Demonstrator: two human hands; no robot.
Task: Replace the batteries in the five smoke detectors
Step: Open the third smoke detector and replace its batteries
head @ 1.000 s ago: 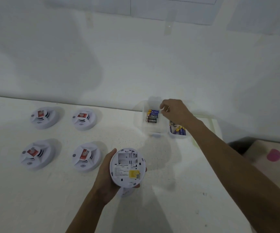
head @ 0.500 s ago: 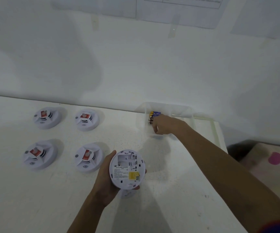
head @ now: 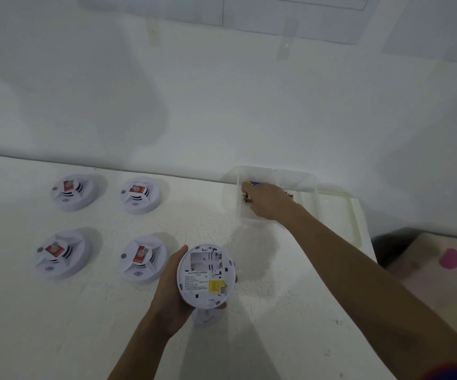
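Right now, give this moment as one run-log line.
left hand: holds open detector, battery bay empty | right hand: inside clear tub at batteries, grip hidden | table: four other detectors face-up

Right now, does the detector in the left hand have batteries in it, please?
No, the detector in the left hand shows its compartment as bare white slots.

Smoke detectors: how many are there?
5. Four round white plastic smoke detectors lie on the white table: back left, back right, front left, front right. The left hand holds the fifth detector, underside up.
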